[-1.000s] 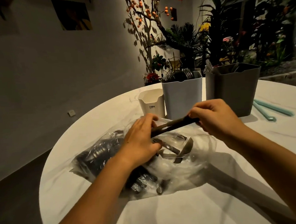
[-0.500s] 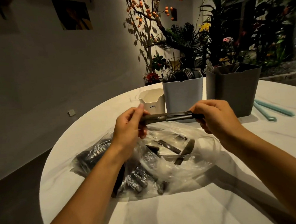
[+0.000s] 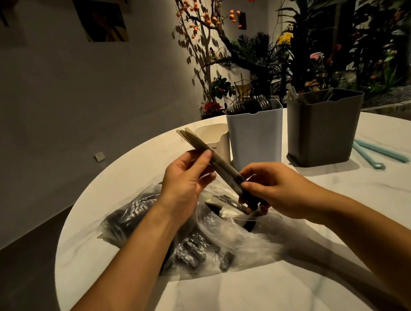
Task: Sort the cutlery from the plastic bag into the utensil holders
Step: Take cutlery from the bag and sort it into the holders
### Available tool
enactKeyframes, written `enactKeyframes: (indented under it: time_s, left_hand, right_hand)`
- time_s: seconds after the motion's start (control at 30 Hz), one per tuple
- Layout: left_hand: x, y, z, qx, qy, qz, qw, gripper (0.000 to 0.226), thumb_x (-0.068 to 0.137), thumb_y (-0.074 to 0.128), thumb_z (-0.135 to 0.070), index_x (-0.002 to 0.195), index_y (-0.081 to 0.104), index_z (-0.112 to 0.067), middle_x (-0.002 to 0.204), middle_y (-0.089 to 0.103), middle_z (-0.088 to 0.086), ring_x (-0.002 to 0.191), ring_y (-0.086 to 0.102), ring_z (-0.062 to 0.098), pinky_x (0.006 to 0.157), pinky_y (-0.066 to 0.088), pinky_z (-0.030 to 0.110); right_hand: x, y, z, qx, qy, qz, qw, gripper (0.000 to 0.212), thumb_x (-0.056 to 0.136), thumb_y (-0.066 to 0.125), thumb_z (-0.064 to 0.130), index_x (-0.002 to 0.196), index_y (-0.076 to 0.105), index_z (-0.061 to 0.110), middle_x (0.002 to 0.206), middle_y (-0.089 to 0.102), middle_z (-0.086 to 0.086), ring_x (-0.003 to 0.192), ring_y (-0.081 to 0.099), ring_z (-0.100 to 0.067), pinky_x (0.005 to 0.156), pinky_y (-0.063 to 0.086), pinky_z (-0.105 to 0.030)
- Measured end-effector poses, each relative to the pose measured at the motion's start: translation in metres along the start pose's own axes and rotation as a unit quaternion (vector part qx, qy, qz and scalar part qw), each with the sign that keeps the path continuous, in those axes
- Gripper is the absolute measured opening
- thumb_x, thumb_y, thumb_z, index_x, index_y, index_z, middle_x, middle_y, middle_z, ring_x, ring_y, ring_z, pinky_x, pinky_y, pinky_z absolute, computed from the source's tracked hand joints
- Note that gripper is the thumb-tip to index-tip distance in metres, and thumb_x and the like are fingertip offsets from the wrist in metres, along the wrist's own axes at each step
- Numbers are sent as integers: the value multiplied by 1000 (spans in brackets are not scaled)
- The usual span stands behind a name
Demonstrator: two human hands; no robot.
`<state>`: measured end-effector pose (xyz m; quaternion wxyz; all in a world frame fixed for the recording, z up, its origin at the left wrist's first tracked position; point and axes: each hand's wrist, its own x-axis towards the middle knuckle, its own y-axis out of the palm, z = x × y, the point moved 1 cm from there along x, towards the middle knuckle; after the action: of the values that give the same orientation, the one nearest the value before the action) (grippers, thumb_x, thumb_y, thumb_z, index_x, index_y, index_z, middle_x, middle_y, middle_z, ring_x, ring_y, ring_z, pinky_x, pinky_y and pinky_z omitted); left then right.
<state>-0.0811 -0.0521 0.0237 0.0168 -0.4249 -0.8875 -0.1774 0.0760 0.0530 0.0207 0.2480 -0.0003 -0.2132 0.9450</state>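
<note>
Mid-sort: both hands hold a bundle of knives (image 3: 212, 159) just above the plastic bag (image 3: 229, 240). Right hand (image 3: 271, 189) grips the handle end, left hand (image 3: 189, 178) pinches the blades. Next, prob.: pick a holder behind bag, white holder (image 3: 256, 137) or grey holder (image 3: 323, 129), & drop in.

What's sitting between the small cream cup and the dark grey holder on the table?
In the head view, the white holder with cutlery standing in it sits between the cream cup and the dark grey holder.
</note>
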Motion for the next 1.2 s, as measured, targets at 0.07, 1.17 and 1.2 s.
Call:
enactKeyframes:
  time_s: [0.07,1.17,1.2]
  left_hand:
    - [-3,3,4,62,8,21,998,16,98,57,-14,103,72,-13,89,75,3,86,72,12,71,57,24]
    - [-9,47,0,313,40,194,929,27,106,45,-19,121,49,-41,119,64,-12,112,64,4,103,51,32]
    - [-6,50,-2,325,37,196,925,25,106,43,-20,123,48,-38,120,64,-9,114,64,9,106,50,39]
  right_hand:
    - [0,1,-2,-2,9,9,1000,16,97,54,12,107,62,21,89,74,0,81,74,-16,65,60,-28]
    - [19,-25,48,-69,-107,-103,987,9,95,60,24,95,66,30,89,66,11,86,66,-9,73,57,-25]
    - [21,-30,51,-45,-104,-97,989,11,95,60,20,95,67,28,88,69,10,86,67,-8,72,56,-23]
